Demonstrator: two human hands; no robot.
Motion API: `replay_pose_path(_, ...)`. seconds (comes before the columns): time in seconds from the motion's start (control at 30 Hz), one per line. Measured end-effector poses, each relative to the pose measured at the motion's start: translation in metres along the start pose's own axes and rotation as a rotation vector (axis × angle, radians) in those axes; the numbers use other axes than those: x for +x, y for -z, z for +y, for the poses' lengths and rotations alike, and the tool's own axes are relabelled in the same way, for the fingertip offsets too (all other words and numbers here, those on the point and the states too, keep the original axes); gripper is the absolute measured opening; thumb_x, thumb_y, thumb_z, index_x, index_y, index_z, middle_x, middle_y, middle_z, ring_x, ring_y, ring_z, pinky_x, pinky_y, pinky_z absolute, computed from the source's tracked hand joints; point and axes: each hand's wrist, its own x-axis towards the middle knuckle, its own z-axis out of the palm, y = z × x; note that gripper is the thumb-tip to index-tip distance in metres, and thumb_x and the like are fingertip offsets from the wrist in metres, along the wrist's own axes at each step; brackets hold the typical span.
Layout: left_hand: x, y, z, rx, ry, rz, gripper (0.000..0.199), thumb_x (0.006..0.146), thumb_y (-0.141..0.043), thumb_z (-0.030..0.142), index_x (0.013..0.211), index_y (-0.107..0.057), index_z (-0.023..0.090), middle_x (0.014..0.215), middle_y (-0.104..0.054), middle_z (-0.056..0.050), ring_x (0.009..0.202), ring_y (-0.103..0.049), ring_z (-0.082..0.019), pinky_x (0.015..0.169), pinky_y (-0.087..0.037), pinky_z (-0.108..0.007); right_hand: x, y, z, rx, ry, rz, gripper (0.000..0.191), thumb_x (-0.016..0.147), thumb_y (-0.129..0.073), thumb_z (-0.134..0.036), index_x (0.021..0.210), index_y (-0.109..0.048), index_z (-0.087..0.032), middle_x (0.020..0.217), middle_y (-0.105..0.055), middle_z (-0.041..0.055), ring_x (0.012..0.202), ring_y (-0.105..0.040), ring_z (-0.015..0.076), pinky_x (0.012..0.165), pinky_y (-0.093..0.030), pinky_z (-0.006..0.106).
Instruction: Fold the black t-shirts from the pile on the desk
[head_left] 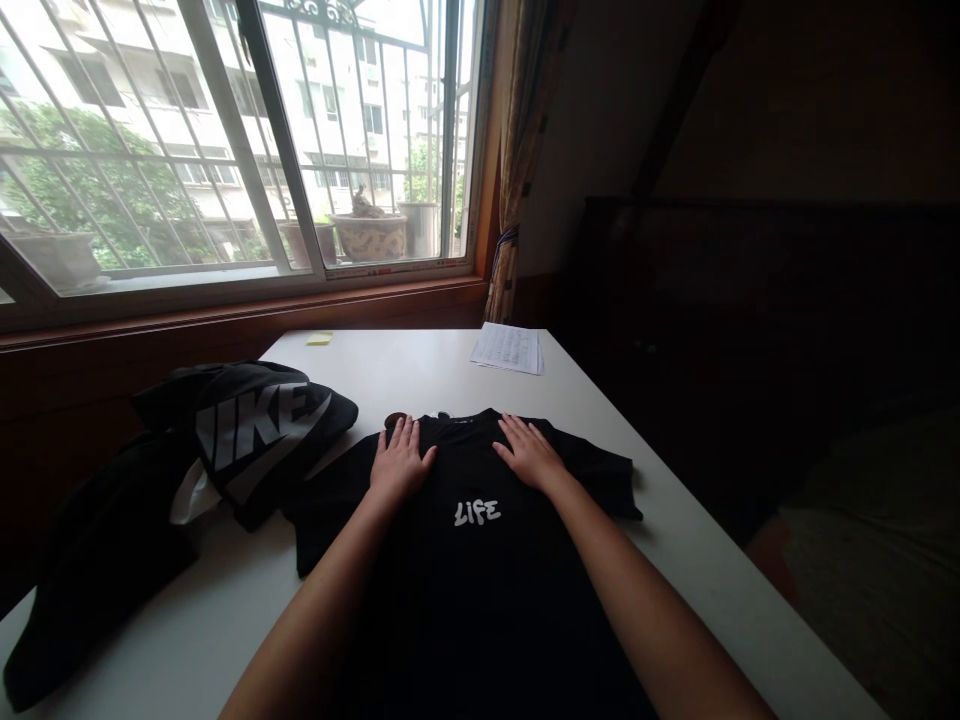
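Note:
A black T-shirt point(480, 580) with white "Life" lettering lies spread on the white table point(420, 360), its collar toward the window and its sleeves out to both sides. My left hand point(400, 462) rests flat on the shirt near the left shoulder, fingers stretched out. On the other shoulder, to the right of the collar, my right hand point(529, 455) lies flat with its fingers slightly apart. Just beyond my left fingertips a dark reddish-brown round object point(394, 420) shows in part beside the collar. The shirt's lower end runs out of view between my forearms.
Black clothing with a large grey NIKE print point(259, 425) lies heaped on the table's left side. At the far edge are a yellow sticky-note pad point(319, 339) and printed sheets of paper point(508, 348). A barred window point(315, 150) and a tied curtain point(507, 255) stand behind.

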Motion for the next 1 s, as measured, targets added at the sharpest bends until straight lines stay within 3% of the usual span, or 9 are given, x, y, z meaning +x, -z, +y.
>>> replay_pose_path(1.0, -0.0002, -0.0016, 0.0001, 0.001, -0.003, 0.009, 0.080, 0.101, -0.016, 0.064, 0.161, -0.025, 0.013, 0.169, -0.013, -0.007, 0.158, -0.007, -0.025, 0.128, -0.008, -0.051, -0.0012, -0.0002, -0.0004, -0.004, -0.002, 0.010, 0.075, 0.102, -0.022, -0.062, 0.161, -0.027, -0.017, 0.170, -0.018, 0.0030, 0.157, -0.014, 0.0187, 0.128, -0.009, 0.041)
